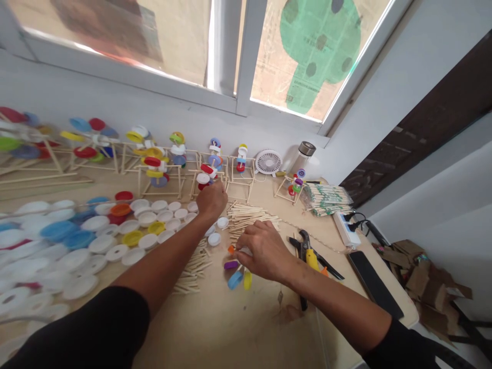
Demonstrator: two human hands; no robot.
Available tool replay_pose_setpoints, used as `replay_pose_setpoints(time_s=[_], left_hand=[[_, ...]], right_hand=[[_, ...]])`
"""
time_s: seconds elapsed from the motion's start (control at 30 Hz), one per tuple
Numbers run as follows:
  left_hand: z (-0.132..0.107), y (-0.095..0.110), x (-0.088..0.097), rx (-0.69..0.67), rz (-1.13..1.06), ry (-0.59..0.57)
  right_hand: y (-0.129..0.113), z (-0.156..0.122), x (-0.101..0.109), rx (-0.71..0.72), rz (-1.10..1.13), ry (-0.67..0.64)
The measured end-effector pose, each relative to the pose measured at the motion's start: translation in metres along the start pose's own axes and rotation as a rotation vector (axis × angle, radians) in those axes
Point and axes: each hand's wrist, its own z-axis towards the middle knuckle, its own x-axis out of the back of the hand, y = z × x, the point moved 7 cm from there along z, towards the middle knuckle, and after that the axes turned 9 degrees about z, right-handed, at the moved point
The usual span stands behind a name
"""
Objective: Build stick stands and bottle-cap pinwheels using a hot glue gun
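Note:
My right hand (263, 251) pinches a small wheel of bottle caps low over the table. Around the wheel's edge show an orange cap, a purple cap (231, 265), a blue cap (235, 280) and a yellow cap (247, 280); its hub is hidden by my fingers. Farther forward, my left hand (212, 201) is closed, its fingertips hidden. It is right in front of a stick frame with a red and white cap wheel (207, 174); whether they touch I cannot tell. Pale wooden sticks (246, 218) lie between my hands, with small white caps (214, 239) beside them.
Many loose caps (102, 243) cover the left side. Stick frames with cap wheels (157, 174) line the wall, near a small white fan (268, 162) and a bottle (303, 156). At right are cutters (311, 256), bagged sticks (326, 197), a power strip (346, 229) and a phone (374, 284).

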Motion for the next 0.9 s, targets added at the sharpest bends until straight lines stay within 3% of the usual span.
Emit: replay_pose_setpoints(time_s=[0.37, 0.6, 0.73, 0.9], left_hand=[[0.001, 0.0, -0.001, 0.0, 0.01, 0.006], [-0.001, 0.0, 0.001, 0.0, 0.003, 0.011], [-0.003, 0.001, 0.003, 0.001, 0.001, 0.01], [-0.004, 0.002, 0.004, 0.001, -0.002, 0.007]], right_hand=[[-0.009, 0.012, 0.0, -0.005, -0.065, -0.044], [0.021, -0.004, 0.026, -0.117, 0.118, 0.016], [0.043, -0.018, 0.031, -0.179, 0.194, 0.019], [0.042, -0.031, 0.028, -0.164, 0.05, -0.027]])
